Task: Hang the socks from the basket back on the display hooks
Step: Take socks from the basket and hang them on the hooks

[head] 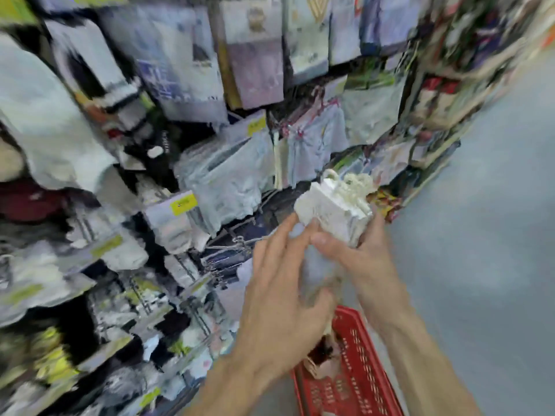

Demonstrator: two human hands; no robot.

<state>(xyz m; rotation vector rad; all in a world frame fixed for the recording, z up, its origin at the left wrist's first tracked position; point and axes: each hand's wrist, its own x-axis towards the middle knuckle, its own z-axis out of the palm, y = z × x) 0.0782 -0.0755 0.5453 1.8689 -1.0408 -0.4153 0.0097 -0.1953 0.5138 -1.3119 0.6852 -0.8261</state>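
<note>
While both forearms reach above the red basket [357,382], right hand [365,261] clamps the white sock bundle [330,211]; left hand [285,286] lays straight, slightly spread fingers against it.

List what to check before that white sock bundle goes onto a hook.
1. Grip on the sock bundle: ok; the right hand grips it, and the left hand rests straight fingers against it.
2. Hanger loops at the bundle's top uncovered: ok.
3. Loops threaded on a hook: not ok; no hook passes through them yet.
4. Free hook chosen: cannot tell; bare metal hooks show beside the left hand, but the view is blurred.
5. Red basket below the hands: ok, with more items in it.
</note>
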